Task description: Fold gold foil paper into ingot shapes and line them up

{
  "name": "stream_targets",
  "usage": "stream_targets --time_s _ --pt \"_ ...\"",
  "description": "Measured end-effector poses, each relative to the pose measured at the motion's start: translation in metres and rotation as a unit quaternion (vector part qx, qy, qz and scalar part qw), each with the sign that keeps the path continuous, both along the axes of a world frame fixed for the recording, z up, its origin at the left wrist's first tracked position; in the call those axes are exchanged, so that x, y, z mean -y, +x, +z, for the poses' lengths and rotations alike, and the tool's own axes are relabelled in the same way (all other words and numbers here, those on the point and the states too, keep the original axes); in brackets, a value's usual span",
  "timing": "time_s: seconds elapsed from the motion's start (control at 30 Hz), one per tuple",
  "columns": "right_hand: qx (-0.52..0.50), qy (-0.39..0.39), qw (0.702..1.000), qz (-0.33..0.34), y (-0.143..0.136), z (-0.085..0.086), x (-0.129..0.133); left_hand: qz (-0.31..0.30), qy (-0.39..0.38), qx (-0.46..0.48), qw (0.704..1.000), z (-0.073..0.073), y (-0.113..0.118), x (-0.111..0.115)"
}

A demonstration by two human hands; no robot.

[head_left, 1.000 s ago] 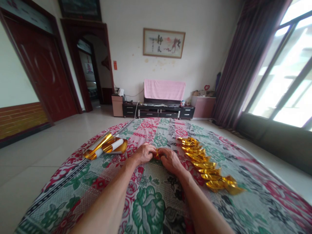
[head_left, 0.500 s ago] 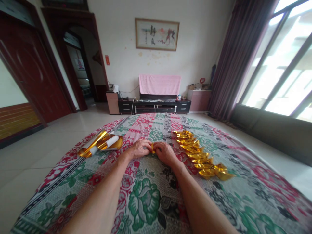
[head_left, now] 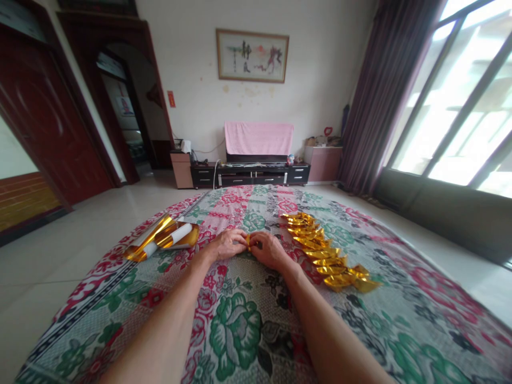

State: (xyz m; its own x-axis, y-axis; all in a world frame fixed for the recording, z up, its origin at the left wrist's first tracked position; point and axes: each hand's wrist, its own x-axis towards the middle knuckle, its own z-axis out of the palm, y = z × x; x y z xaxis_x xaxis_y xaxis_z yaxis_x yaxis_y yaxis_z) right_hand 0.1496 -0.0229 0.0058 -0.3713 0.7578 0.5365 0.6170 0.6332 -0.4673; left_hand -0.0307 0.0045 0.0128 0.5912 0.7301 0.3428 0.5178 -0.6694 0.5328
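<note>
Between my two hands, over the middle of the cloth, is a small piece of gold foil point(head_left: 248, 242). The fingers of my left hand point(head_left: 229, 244) pinch its left side. My right hand point(head_left: 269, 248) grips it from the right, fingers curled; much of the piece is hidden by the fingertips. To the right lies a slanting row of folded gold foil pieces point(head_left: 316, 242), overlapping one another. Loose gold sheets with white backs point(head_left: 176, 234), partly curled, lie to the left of my left hand.
A patterned floral cloth point(head_left: 236, 330) covers the round table. Beyond it stand a low black cabinet point(head_left: 252, 175) and a screen draped with a pink cloth point(head_left: 259, 138). A purple curtain point(head_left: 370, 96) and window are at the right.
The view has shifted slightly, so the room sits a little further left. Both hands still hold the small foil piece, and their fingers have moved slightly around it.
</note>
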Motion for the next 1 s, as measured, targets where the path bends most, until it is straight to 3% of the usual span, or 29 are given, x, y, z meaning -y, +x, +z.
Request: stream_targets --time_s 0.4,1.0 --pt "0.004 -0.010 1.000 -0.004 0.000 -0.002 -0.004 0.073 0.052 0.006 0.996 -0.005 0.008 0.002" --pt "0.013 -0.014 1.000 -0.003 0.000 -0.002 -0.004 0.111 0.116 -0.023 0.987 -0.015 0.017 0.002"
